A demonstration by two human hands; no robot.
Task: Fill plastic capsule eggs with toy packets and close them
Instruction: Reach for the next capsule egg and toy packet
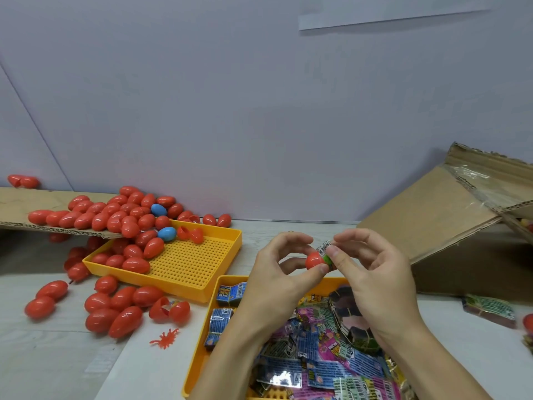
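Eggs (pixel 121 217) (heaped) lie left of packet tray (pixel 199 350); box (pixel 450 226) right.

Two yellow trays (pixel 222 243) sit on the bench. Two blue eggs (pixel 166 233) lie among several dozen red eggs (pixel 135 265). One red toy critter (pixel 165 338) lies near the bench's front edge. Two hands (pixel 281 272) are present.

Plain pale lavender wall (pixel 202 96), white strip (pixel 389 20) upper right; pale grey wood-grain tabletop (pixel 52 365), even light
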